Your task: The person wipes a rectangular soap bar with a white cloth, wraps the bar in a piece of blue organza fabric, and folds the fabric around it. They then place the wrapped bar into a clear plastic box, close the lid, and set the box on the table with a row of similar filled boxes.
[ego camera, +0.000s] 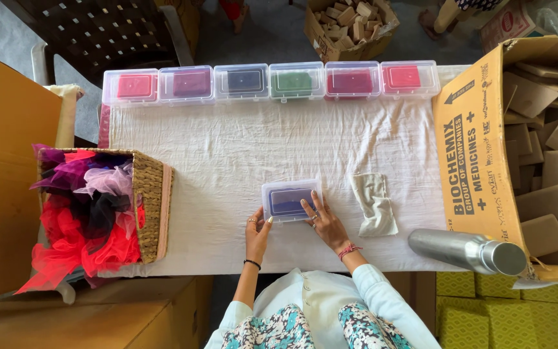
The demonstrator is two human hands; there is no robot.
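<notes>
— What are your hands on?

— A clear plastic box (290,201) with a dark blue insert, near the counter's (227,161) front edge. My left hand (257,231) has its fingers together against the box's left corner; my right hand (323,223) has its fingers spread along the right side. I judge I'm seating its lid; pressing evenly comes next.

— Other containers?

— Six similar boxes (269,82) line the far edge; the wicker basket (152,207) holds tulle.
</notes>
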